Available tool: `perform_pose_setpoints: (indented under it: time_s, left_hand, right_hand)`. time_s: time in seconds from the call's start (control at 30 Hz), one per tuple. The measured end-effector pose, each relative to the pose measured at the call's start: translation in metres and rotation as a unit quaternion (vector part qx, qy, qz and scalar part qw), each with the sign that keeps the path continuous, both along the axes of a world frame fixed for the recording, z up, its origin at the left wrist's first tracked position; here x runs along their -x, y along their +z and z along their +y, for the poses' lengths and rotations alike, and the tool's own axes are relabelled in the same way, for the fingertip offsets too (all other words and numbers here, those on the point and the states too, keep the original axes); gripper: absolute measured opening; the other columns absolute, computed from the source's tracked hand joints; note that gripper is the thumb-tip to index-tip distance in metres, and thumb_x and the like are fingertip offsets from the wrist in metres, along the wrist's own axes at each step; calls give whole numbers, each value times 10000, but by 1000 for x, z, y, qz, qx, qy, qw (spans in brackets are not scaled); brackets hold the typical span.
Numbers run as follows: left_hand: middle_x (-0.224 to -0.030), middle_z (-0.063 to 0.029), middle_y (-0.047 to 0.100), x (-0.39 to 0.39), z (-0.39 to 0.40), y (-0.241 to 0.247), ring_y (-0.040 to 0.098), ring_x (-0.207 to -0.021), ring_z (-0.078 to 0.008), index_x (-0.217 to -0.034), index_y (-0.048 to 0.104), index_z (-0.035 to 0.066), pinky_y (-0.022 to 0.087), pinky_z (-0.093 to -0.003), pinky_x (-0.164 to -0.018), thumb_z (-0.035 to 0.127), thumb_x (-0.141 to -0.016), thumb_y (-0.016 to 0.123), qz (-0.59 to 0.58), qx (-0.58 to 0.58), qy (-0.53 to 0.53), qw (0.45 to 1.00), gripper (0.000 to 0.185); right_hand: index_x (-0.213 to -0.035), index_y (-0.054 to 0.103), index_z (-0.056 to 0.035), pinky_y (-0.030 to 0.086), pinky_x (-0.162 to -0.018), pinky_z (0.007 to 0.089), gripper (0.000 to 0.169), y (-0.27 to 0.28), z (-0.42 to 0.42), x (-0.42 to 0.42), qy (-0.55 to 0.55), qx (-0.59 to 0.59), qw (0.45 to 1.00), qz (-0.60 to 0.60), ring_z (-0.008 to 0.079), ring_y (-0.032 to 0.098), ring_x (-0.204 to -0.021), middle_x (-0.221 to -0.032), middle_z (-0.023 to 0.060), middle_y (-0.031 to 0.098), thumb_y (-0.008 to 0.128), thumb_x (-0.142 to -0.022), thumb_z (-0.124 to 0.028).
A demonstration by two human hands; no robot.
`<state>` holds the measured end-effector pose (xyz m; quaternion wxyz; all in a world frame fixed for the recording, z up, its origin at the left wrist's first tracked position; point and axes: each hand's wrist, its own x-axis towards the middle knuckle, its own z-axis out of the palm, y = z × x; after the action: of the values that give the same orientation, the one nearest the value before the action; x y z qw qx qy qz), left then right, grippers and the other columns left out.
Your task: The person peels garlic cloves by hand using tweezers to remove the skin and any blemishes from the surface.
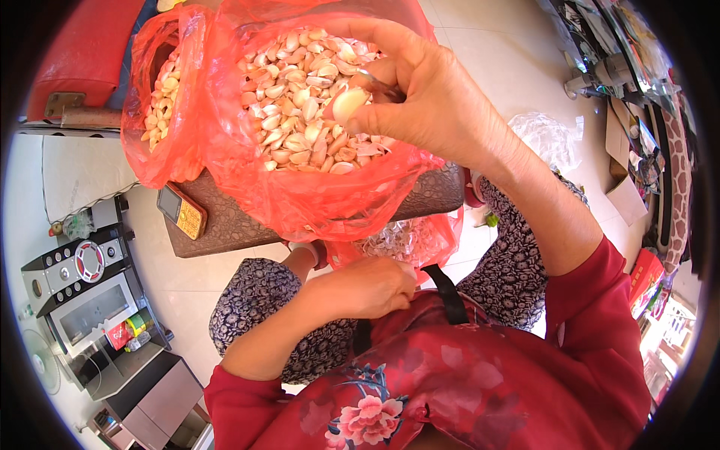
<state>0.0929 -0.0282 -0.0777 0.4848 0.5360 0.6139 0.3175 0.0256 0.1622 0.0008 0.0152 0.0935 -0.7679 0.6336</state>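
Note:
My right hand is raised over a large red plastic bag full of unpeeled garlic cloves. Between its thumb and fingers it grips a garlic clove, and a small shiny metal blade shows beside the clove. Low in front of my body, my left hand has its fingers curled; whether it holds something is hidden. A smaller red bag with peeled cloves stands to the left. Under the table edge, another red bag holds garlic skins, close to my left hand.
The bags stand on a brown patterned table, with a mobile phone near its left corner. A red padded seat is at upper left. A clear plastic bag lies on the tiled floor. Cluttered shelves stand at the right.

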Motion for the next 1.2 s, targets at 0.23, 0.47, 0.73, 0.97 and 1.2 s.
perform_pose_setpoints:
  time_s: [0.23,0.47,0.73,0.97,1.2]
  left_hand:
    - [-784,-13,553,81,4,77,512,-658,-55,-824,567,11,410,-194,-555,58,-791,632,47,-295,563,770,87]
    - [-913,-50,528,88,19,76,542,-690,-73,-922,567,-30,459,-178,-606,-24,-802,587,8,-269,524,808,123]
    - [-943,-67,542,93,25,69,574,-702,-100,-924,576,-16,503,-210,-603,-69,-792,573,-14,-358,515,779,143]
    - [-932,-72,548,98,23,70,574,-779,-115,-911,581,-24,491,-211,-697,-90,-755,604,140,-350,500,780,171]
    - [-843,-63,568,100,19,74,562,-746,-102,-820,590,-21,485,-197,-652,-86,-746,605,218,-308,485,789,100]
  right_hand:
    - [-1287,337,4,420,-532,225,643,3,3,-7,13,-7,996,84,78,512,-543,-639,51,599,593,-697,4]
    - [-1244,391,-7,432,-556,215,600,-1,2,-3,13,28,997,68,65,539,-597,-700,38,616,651,-704,20]
    - [-858,628,-34,380,-472,161,177,2,-1,-5,-15,63,998,26,-4,500,-586,-699,-9,614,722,-707,-43]
    - [-814,631,-45,362,-460,167,148,-8,1,2,-47,-53,976,206,17,487,-574,-722,-15,591,701,-690,-2]
    - [-816,616,-39,444,-527,241,188,-11,4,5,-35,-168,949,266,158,560,-634,-742,44,587,674,-652,33]
